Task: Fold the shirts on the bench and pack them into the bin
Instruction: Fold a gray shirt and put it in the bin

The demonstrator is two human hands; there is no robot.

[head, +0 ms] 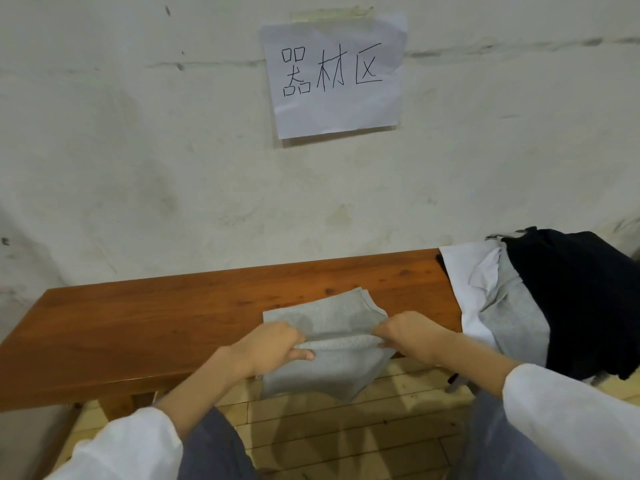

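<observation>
A grey shirt [329, 313] lies partly folded on the brown wooden bench [156, 320], its lower part hanging over the front edge. My left hand [273, 344] grips a fold of the grey shirt at its left side. My right hand [408, 332] pinches the same fold at its right side. A pile of unfolded shirts, white [464, 278], grey [509, 313] and dark navy [581, 296], covers the right end of the bench. No bin is in view.
A plastered wall [173, 150] stands right behind the bench, with a handwritten paper sign [334, 74] taped to it. Light wooden floorboards [339, 434] show under the bench, and my knees in grey trousers [214, 452] sit near the front edge.
</observation>
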